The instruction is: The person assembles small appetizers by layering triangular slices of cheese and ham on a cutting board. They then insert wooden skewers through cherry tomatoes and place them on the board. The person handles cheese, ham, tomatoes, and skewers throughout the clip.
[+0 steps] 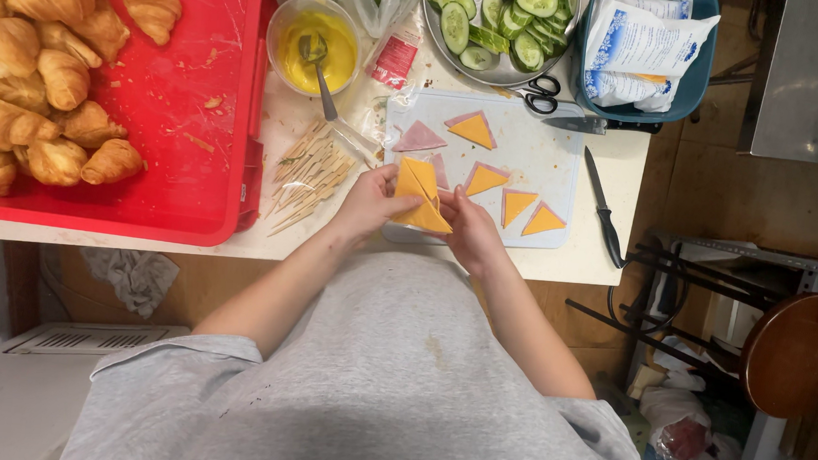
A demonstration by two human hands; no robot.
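Both hands meet over the near edge of a white cutting board [534, 153]. My left hand [366, 203] and my right hand [470, 231] together hold a stack of orange cheese slices [419, 195], pinching it from either side. On the board lie several cheese triangles [515, 206] laid on pink ham triangles [416, 138]. Each hand grips the cheese stack with fingers and thumb.
A red tray [189, 153] of croissants [63, 72] fills the left. A tub of yellow sauce [313, 43] with a spoon, wooden picks [311, 174], a bowl of cucumber slices [499, 25], scissors [541, 92], two knives [602, 207] and a blue tub of packets [642, 51] surround the board.
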